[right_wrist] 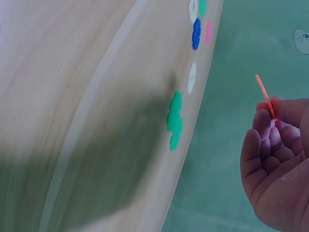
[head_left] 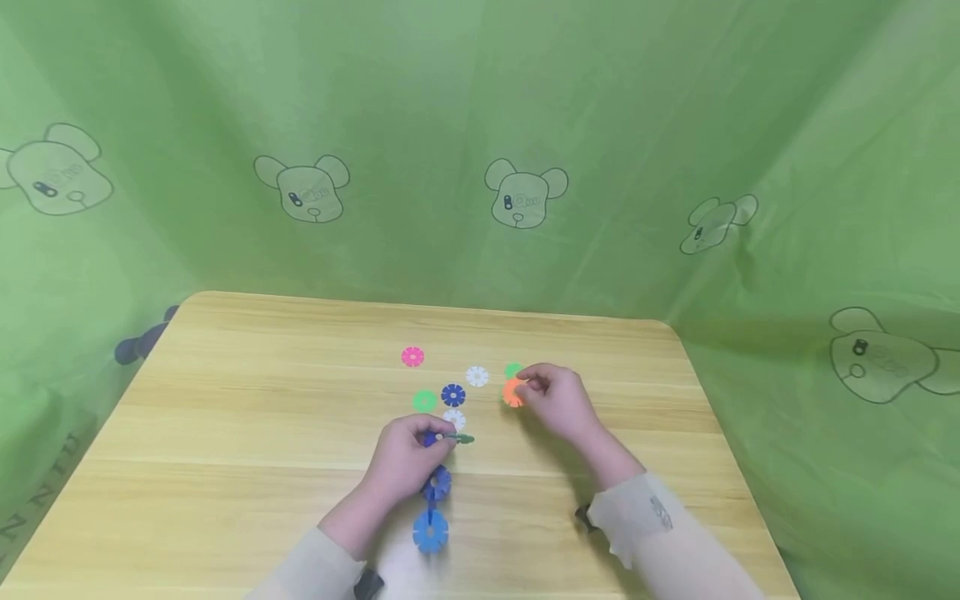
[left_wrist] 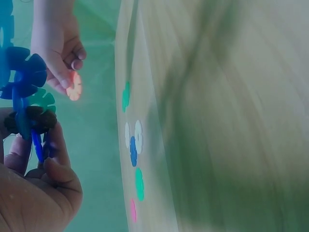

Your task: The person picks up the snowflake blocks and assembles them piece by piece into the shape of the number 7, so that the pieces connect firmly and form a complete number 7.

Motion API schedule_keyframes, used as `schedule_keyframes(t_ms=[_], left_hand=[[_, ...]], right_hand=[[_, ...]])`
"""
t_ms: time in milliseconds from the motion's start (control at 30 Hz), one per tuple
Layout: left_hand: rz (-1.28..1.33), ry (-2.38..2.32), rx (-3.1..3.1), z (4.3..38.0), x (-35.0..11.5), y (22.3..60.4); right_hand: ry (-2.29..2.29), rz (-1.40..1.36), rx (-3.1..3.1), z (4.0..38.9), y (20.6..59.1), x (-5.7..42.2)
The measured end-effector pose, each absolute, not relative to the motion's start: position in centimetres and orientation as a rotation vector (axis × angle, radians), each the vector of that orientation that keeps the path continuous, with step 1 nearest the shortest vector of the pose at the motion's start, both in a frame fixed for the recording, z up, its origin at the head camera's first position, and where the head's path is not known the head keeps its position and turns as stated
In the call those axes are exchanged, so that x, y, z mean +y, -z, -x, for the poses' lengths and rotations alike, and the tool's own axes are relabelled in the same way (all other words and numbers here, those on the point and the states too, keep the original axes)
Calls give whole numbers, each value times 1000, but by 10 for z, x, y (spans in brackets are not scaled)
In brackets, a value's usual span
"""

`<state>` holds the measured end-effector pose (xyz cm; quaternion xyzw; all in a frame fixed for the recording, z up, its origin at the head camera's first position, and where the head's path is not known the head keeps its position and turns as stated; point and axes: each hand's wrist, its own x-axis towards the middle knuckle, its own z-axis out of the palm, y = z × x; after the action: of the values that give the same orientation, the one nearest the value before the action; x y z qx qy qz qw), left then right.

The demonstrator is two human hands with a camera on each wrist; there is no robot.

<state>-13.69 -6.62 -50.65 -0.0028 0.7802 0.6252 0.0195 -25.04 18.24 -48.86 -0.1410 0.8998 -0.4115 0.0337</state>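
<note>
My left hand [head_left: 403, 460] grips a chain of notched plastic discs joined at their slots. A light blue disc [head_left: 430, 532] forms its near end, with dark blue discs [head_left: 438, 485] further up. Beside the left fingertips a green disc [head_left: 465, 438] is seen nearly edge-on. To the right, my right hand [head_left: 561, 406] pinches an orange notched disc [head_left: 512, 395] between thumb and forefinger. That orange disc [right_wrist: 265, 94] shows edge-on in the right wrist view, apart from the chain. My left fingers hide part of the chain.
Loose discs lie on the wooden table [head_left: 247, 433]: pink [head_left: 412, 357], green [head_left: 424, 401], dark blue [head_left: 453, 395], and white ones [head_left: 477, 377]. More green discs [right_wrist: 175, 121] lie below the right hand. A green curtain [head_left: 420, 100] with bear-head drawings surrounds the table.
</note>
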Motion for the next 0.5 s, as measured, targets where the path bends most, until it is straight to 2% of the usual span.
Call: schedule_keyframes(t_ms=[500], left_hand=[[10,-1936,2442,139,-67,509]], right_hand=[[1324,526,2732,217,469,164]])
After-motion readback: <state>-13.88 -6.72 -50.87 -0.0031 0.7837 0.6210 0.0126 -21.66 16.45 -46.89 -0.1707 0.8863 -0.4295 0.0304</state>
